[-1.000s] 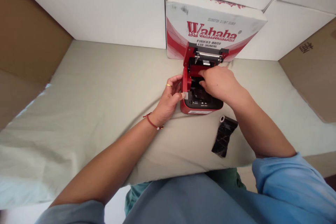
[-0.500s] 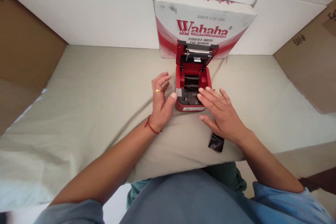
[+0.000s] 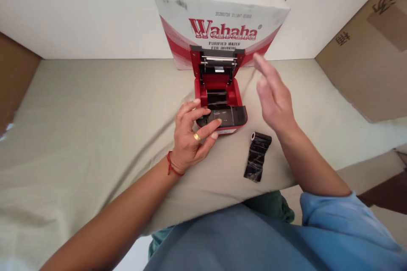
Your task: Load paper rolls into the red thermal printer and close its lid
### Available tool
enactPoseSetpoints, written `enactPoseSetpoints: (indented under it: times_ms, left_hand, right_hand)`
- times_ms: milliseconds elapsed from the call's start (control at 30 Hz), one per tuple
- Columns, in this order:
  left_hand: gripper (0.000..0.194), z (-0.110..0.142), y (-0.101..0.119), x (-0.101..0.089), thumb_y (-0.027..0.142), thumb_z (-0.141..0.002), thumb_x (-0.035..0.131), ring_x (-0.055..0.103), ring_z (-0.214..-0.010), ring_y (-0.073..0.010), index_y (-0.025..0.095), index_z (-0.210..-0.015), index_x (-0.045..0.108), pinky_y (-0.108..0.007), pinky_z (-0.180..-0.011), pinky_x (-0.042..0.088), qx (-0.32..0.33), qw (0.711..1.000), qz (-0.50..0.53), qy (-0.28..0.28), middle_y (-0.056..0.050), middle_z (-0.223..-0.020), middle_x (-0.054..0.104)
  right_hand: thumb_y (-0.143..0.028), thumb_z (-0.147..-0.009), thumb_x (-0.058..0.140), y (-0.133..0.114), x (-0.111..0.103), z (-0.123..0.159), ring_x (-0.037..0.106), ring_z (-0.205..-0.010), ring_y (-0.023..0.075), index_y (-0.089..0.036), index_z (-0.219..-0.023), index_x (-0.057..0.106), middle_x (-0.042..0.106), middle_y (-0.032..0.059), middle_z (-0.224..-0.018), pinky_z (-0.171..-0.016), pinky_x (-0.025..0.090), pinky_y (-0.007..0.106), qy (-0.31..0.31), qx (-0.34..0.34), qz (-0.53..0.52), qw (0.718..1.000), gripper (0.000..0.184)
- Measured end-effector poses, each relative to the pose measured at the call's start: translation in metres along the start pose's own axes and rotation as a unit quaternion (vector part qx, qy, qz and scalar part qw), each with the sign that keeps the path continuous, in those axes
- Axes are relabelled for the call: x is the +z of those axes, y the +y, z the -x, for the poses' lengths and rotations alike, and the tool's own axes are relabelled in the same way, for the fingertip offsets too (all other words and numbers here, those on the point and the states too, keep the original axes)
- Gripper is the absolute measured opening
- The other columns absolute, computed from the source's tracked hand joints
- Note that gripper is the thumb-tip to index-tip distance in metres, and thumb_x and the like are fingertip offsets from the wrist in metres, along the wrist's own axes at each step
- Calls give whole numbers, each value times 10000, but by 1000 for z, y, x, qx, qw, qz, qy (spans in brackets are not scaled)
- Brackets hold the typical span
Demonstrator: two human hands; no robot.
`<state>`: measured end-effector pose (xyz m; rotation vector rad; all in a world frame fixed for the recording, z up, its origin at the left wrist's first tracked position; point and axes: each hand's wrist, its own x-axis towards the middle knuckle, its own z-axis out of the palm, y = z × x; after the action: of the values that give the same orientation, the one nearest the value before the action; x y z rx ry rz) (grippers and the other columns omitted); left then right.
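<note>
A small red label printer [image 3: 235, 94] stands with its lid [image 3: 196, 62] tipped up at the back. Black ribbon [image 3: 216, 98] runs across its inside. My left hand [image 3: 192, 133] lies on the left of the black front panel [image 3: 238, 115], fingers spread and touching it. To the right of the printer my right hand [image 3: 274, 99] is raised in the air. Its fingers are stretched out, slightly blurred, and nothing shows in them. Below it, a roll of black ribbon [image 3: 258, 152] with a white core rests on the cloth, its loose end trailing toward me.
Behind the printer a Wahaha water carton [image 3: 222, 10] stands among white boxes [image 3: 95, 12]. Brown cartons flank the table, one at the right [image 3: 362, 59] and one at the left [image 3: 15, 80]. A wrinkled beige cloth [image 3: 95, 123] covers the table.
My left hand has come onto the printer's front panel from beside it. My right hand has left the panel and risen to the right, uncovering the ribbon roll. The view has shifted.
</note>
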<state>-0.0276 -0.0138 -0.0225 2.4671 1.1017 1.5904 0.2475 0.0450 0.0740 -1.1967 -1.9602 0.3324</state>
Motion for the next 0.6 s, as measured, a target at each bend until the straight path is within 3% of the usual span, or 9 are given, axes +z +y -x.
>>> enactPoseSetpoints:
  times_ms: [67, 100, 233, 400, 500, 600]
  left_hand:
    - [388, 0, 1, 0, 271, -1051, 738, 592, -1575, -384, 411, -1408, 799, -701, -1318, 484, -1, 1000, -2, 8, -87, -1454, 699]
    - [382, 0, 1, 1, 275, -1049, 747, 579, -1582, -384, 413, -1400, 804, -698, -1322, 481, -1, 1000, -3, 13, -86, -1466, 685]
    - [357, 1, 1, 4, 308, -1066, 738, 537, -1605, -363, 408, -1403, 801, -657, -1354, 468, 15, 999, -8, 38, -78, -1506, 640]
    - [349, 3, -2, 4, 396, -1057, 758, 496, -1630, -378, 444, -1399, 805, -677, -1395, 415, 11, 999, 27, 34, -64, -1537, 613]
    - [327, 6, -3, 3, 435, -1043, 781, 479, -1651, -408, 461, -1366, 820, -732, -1408, 374, -4, 1000, 24, 19, -60, -1540, 609]
    - [345, 7, -2, 5, 441, -1046, 765, 485, -1656, -388, 468, -1387, 810, -684, -1412, 403, -3, 1000, 19, 23, -54, -1529, 617]
  right_hand:
    - [-870, -1148, 303, 21, 10, -37, 447, -1784, 234, -393, -1795, 518, 524, 23, -1888, -1487, 367, 472, 31, 51, -52, 997, 833]
    - [-900, -1130, 312, 29, 16, -54, 461, -1777, 235, -399, -1805, 497, 526, 23, -1887, -1479, 377, 468, 18, 74, -82, 994, 861]
    - [-901, -1147, 294, 32, 37, -85, 656, -1622, 268, -362, -1682, 655, 755, 45, -1660, -1366, 532, 493, -27, 110, -131, 985, 841]
    - [-764, -1223, 225, -1, 29, -49, 803, -1419, 295, -274, -1371, 885, 880, 78, -1421, -1280, 610, 546, 3, 85, -93, 992, 835]
    - [-733, -1232, 287, -8, 21, -14, 786, -1462, 297, -290, -1287, 914, 891, 81, -1412, -1323, 566, 579, -8, 38, -83, 996, 770]
    - [-674, -1243, 334, -3, 22, 17, 714, -1570, 282, -316, -1331, 891, 859, 71, -1506, -1402, 465, 612, -40, -11, -49, 998, 668]
